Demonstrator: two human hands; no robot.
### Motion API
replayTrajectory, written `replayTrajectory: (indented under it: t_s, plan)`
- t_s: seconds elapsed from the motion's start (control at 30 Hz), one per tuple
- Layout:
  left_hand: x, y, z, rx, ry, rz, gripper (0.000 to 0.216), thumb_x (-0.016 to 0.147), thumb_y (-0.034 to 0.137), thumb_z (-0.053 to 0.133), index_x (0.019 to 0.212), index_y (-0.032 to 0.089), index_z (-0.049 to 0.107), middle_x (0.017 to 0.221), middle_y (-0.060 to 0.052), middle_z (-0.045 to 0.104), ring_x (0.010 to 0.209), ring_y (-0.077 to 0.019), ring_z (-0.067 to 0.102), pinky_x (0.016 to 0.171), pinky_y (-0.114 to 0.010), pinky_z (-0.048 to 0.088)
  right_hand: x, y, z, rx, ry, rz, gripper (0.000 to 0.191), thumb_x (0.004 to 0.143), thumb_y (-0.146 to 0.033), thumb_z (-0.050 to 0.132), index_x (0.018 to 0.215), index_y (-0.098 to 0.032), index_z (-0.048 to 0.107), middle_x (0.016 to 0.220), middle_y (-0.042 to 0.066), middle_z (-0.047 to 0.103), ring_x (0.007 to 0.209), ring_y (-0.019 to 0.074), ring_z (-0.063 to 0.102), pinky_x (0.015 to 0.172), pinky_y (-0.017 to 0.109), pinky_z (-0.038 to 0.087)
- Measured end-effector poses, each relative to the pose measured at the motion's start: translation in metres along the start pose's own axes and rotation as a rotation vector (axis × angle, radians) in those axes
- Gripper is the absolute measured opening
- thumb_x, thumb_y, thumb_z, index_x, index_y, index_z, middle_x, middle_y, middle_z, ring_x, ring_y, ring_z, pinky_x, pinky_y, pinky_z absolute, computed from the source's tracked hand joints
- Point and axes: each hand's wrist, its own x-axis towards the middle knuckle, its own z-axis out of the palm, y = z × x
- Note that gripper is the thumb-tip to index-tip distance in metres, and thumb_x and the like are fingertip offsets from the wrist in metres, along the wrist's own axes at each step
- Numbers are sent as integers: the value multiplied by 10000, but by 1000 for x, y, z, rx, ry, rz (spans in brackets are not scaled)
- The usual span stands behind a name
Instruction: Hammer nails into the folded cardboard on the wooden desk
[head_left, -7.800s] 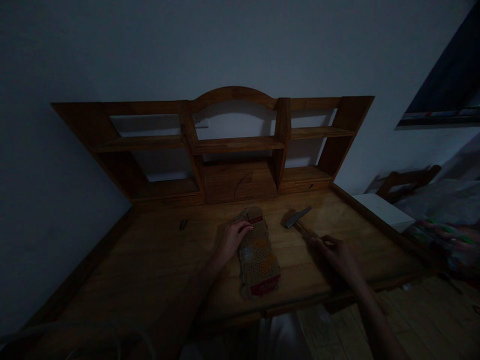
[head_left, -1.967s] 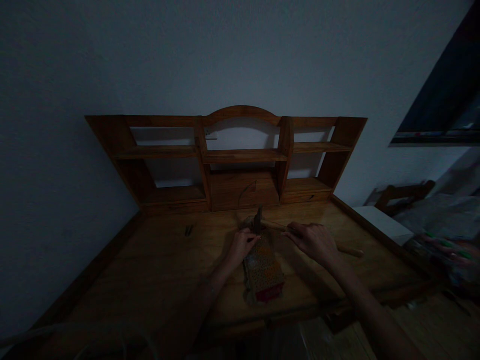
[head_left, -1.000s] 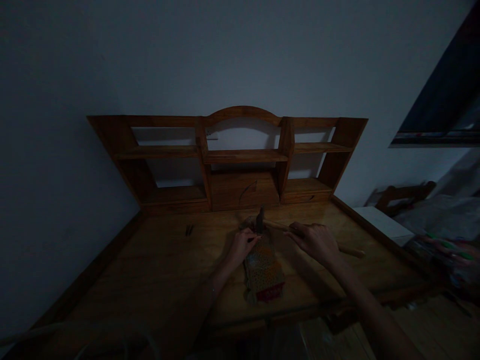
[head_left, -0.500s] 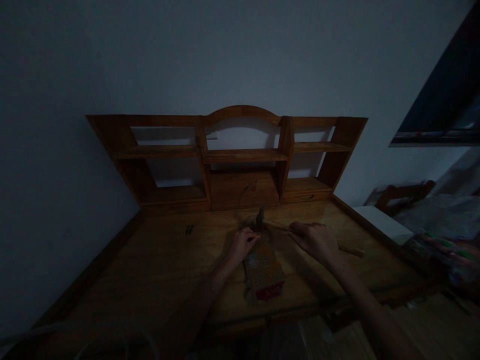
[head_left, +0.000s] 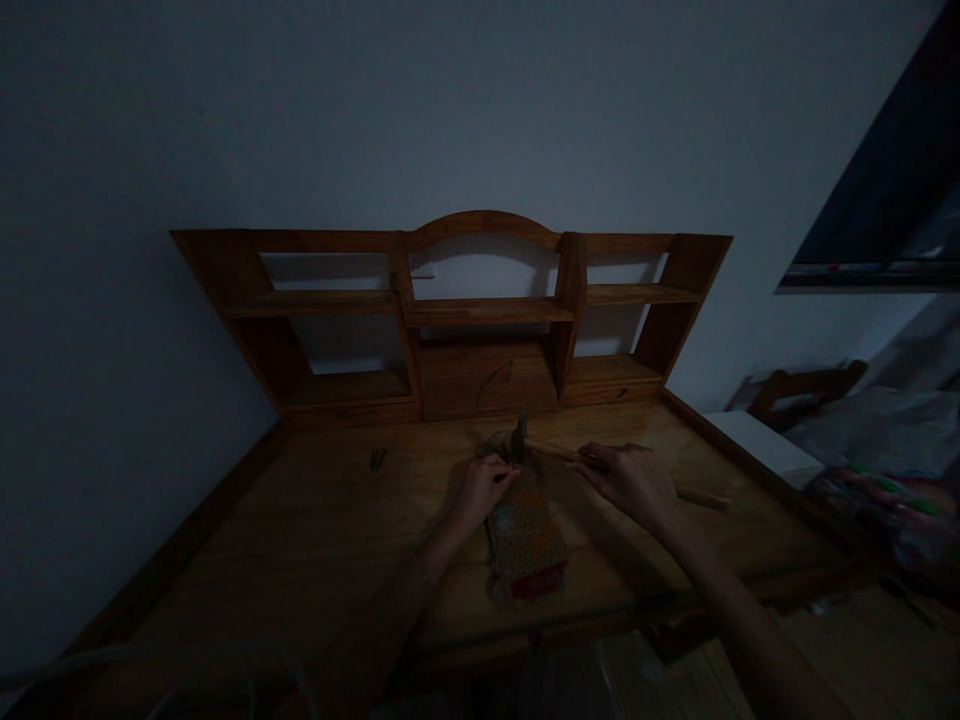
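A patterned cardboard piece [head_left: 526, 536] with red bands lies on the wooden desk [head_left: 315, 520]. My left hand [head_left: 484, 487] rests on its far end, fingers pinched together near the hammer head; what they pinch is too small to see. My right hand [head_left: 628, 480] is wrapped round the wooden handle of a hammer [head_left: 696, 496]. The hammer's metal head [head_left: 518, 440] stands just above the cardboard's far end, next to my left fingertips.
A wooden hutch with shelves [head_left: 480, 312] stands at the back of the desk against a pale wall. A few dark nails [head_left: 377, 459] lie on the desk to the left. A chair [head_left: 806, 386] and colourful cloth [head_left: 885, 490] are at the right.
Since the oldest frame my right hand picked the hammer up off the desk and brought its head over the cardboard's far end. Over the last second the head bobs slightly; my left hand stays.
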Motion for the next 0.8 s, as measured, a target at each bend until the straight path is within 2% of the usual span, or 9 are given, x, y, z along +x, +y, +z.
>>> replayTrajectory:
  t_s: [0.53,0.8]
  plan:
    - [0,3,-2,12,-17,-23,175,851,284,579,883,210,734,814,-35,658,748,-142,591,658,-220,430,0,-2,-3,-14,-9,6,401,878,-567,376,934,-295,665,742,30,716,672,209,651,564,262,319]
    - [1,-1,1,13,-7,0,170,851,271,578,887,215,735,810,-35,654,739,-138,589,655,-217,430,-1,1,3,41,-2,20,348,885,-516,400,949,-296,663,769,25,724,694,207,663,582,268,340]
